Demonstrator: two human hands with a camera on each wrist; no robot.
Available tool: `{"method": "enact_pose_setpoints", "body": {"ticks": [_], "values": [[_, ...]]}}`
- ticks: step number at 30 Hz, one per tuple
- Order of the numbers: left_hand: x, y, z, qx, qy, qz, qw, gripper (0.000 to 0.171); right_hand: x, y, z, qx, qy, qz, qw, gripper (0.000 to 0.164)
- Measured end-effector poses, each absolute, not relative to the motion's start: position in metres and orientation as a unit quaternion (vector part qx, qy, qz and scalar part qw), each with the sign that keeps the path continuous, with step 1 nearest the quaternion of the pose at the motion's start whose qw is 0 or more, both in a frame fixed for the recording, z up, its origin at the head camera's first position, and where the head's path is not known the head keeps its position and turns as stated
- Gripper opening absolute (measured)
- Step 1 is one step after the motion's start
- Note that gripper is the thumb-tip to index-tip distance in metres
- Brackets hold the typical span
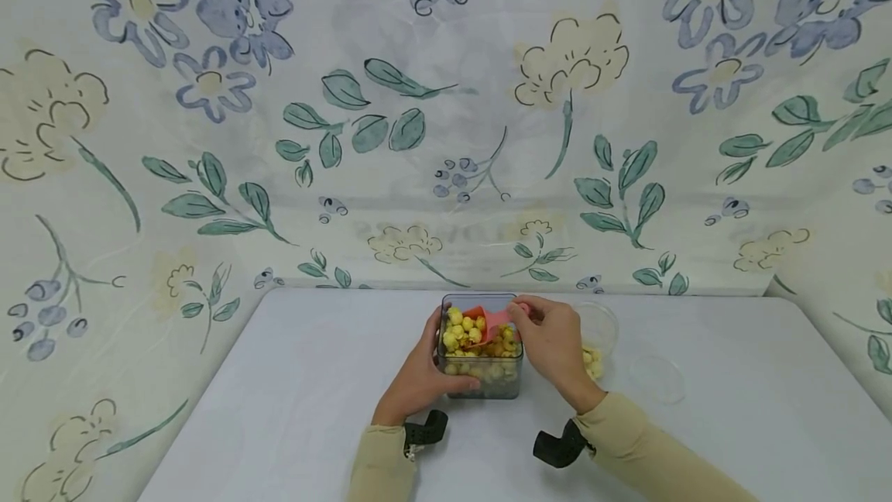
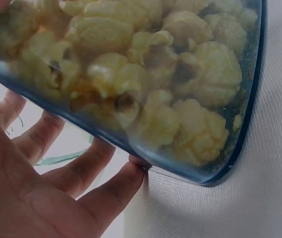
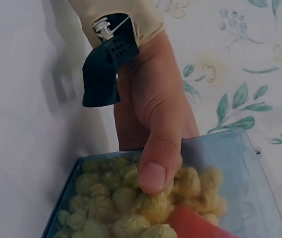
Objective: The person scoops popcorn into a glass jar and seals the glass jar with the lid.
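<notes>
A clear bluish plastic container (image 1: 485,386) full of yellow popcorn (image 2: 155,64) stands near the table's middle. My left hand (image 1: 420,374) grips it, fingers along the left wall and thumb across the front. The same hand (image 3: 155,114) shows in the right wrist view, its thumb over the near wall. In my right hand (image 1: 550,335) a pink-red scoop (image 1: 496,319) is pinched by its handle over the container's right rim. The scoop's bowl, heaped with popcorn, lies at the top of the container; in the right wrist view only part of the red scoop (image 3: 195,223) shows.
Right of the container, partly behind my right hand, is a round clear tub (image 1: 605,324) with some popcorn (image 1: 592,362) in it. A clear round lid (image 1: 657,379) lies flat farther right on the white table (image 1: 293,401). Flowered cloth (image 1: 488,138) hangs behind the table.
</notes>
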State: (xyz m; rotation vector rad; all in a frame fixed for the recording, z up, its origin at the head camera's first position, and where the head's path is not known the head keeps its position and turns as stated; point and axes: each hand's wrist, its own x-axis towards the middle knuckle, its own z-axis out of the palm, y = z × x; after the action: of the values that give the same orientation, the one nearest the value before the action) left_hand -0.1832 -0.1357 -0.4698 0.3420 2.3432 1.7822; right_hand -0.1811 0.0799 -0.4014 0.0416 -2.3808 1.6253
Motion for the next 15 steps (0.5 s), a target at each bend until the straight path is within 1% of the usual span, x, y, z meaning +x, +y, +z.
{"method": "enact_pose_setpoints", "body": {"ticks": [3, 8, 15], "values": [[-0.1836, -0.1359, -0.4694, 0.116, 0.788, 0.598, 0.087, 0.127, -0.1824, 0.0774, -0.4025, 0.028, -0.814, 0.566, 0.128, 0.018], [-0.1840, -0.1359, -0.4714, 0.114, 0.788, 0.599, 0.089, 0.126, -0.1846, 0.0813, -0.4035, -0.013, -0.806, 0.577, 0.130, 0.016], [-0.1853, -0.1351, -0.4711, 0.117, 0.785, 0.600, 0.095, 0.126, -0.1837, 0.0866, -0.4005, -0.052, -0.799, 0.592, 0.090, 0.019]]}}
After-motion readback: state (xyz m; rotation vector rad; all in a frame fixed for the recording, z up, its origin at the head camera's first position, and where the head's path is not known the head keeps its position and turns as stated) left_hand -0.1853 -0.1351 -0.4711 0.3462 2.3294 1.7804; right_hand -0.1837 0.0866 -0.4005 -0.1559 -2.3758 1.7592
